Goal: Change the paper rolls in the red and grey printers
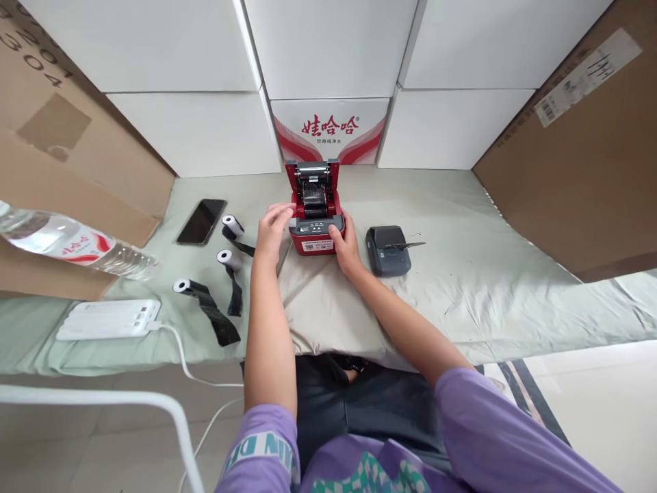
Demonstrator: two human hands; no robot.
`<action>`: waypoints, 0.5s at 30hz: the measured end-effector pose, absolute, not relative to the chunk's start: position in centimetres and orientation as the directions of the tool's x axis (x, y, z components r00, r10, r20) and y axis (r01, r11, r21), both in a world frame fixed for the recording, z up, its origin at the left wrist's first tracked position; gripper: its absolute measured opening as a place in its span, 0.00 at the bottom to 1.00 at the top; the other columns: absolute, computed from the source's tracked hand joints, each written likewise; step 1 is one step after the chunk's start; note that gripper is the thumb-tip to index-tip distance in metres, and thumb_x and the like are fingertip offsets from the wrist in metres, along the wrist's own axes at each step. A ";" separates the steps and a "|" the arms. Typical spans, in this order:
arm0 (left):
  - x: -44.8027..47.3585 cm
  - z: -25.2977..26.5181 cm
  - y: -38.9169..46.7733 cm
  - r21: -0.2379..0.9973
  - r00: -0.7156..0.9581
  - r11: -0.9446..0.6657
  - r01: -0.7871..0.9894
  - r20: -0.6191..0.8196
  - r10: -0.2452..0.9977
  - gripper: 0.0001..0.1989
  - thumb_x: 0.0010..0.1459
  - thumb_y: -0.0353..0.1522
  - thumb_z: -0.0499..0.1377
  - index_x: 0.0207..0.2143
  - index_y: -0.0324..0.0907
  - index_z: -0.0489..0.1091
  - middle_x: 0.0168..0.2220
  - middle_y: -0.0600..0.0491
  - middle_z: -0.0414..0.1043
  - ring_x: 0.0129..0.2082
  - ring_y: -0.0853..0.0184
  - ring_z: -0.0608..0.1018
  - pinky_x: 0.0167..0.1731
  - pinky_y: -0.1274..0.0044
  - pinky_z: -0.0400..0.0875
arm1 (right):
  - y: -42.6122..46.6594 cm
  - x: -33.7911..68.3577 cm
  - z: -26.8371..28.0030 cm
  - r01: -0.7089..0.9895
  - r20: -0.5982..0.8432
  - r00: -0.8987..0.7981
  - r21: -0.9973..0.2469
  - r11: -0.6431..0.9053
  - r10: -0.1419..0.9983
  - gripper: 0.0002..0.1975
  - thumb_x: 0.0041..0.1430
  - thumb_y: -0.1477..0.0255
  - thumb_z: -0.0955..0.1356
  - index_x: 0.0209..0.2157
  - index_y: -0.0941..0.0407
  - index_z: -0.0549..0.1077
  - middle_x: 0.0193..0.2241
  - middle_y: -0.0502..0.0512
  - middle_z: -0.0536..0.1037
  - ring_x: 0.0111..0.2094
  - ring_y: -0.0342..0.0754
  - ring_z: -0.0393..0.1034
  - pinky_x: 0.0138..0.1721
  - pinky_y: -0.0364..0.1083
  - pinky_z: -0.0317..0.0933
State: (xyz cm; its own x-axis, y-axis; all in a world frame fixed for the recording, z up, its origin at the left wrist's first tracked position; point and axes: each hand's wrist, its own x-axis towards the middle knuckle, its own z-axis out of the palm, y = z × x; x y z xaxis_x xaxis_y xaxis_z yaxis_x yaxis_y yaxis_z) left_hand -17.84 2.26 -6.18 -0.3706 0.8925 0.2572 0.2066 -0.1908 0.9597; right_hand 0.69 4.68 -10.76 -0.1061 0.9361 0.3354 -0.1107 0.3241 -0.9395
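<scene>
A small red and dark grey printer [317, 236] stands on the cloth with its lid [312, 171] raised. A glossy black strip [314, 197] shows inside. My right hand [348, 245] grips the printer's right side, thumb over the front top edge. At the left side, the closed fingers of my left hand [273, 229] rest on the rim; some fingertips are hidden. Left of that hand lie three white rolls with black tails: an upper roll [233, 224], a middle roll [229, 259] and a lower roll [187, 286]. A dark grey portable printer [389, 250] sits to the right, a thin dark strip across its top.
A black phone [202, 221], a water bottle [82, 243] and a white power bank [110, 320] with a cable are on the left. White boxes [328, 48] form the back wall. Cardboard cartons [61, 144] stand at both sides. A white tube [154, 400] crosses the lower left.
</scene>
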 end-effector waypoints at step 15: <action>-19.6 -4.5 6.7 0.794 -0.122 -0.121 0.596 0.238 0.964 0.08 0.55 0.36 0.63 0.34 0.51 0.83 0.61 0.49 0.67 0.65 0.42 0.62 0.70 0.49 0.48 | 5.1 0.7 -11.0 -0.096 0.344 -0.088 -0.937 0.335 0.935 0.41 0.59 0.43 0.68 0.64 0.53 0.64 0.64 0.64 0.70 0.64 0.59 0.65 0.70 0.60 0.57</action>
